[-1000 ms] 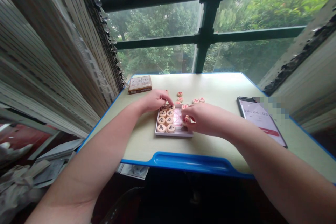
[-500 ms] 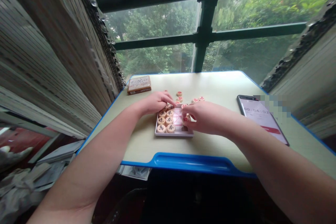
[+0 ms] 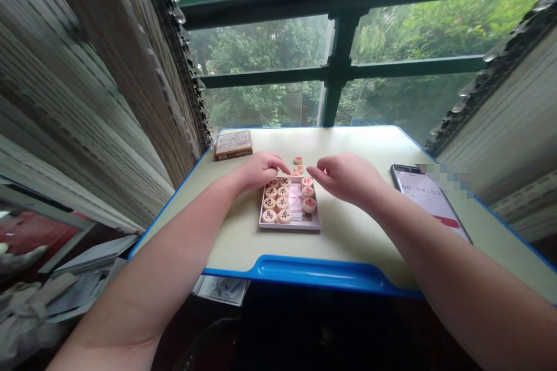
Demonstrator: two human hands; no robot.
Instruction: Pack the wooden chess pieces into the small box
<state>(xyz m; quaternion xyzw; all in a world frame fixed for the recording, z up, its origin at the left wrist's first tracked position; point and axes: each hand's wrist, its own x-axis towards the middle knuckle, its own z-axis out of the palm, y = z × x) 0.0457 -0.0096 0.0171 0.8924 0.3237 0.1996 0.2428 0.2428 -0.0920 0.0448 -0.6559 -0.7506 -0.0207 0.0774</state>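
Observation:
A shallow white box (image 3: 290, 226) lies on the table. Two columns of black-marked xiangqi pieces (image 3: 282, 203) fill its left side, and red-marked pieces (image 3: 308, 206) stand along its right wall. Between them a printed red-line sheet (image 3: 295, 197) shows. My left hand (image 3: 261, 169) rests at the box's far left corner, fingers stretched and apart, holding nothing. Beyond the far right corner is my right hand (image 3: 346, 177), fingers curled in; whatever they hold is hidden. A few loose red-marked pieces (image 3: 298, 160) lie between my hands, past the box.
A brown printed carton lid (image 3: 234, 145) sits at the back left. On the right lies a phone (image 3: 429, 203) showing a timer. The table has a blue front tray edge (image 3: 319, 269). A green-framed window (image 3: 342, 64) and curtains (image 3: 87, 69) surround it.
My right hand has let go of the red-marked piece at the box's right wall and moved up and away, covering the loose pieces there. My left hand has barely moved.

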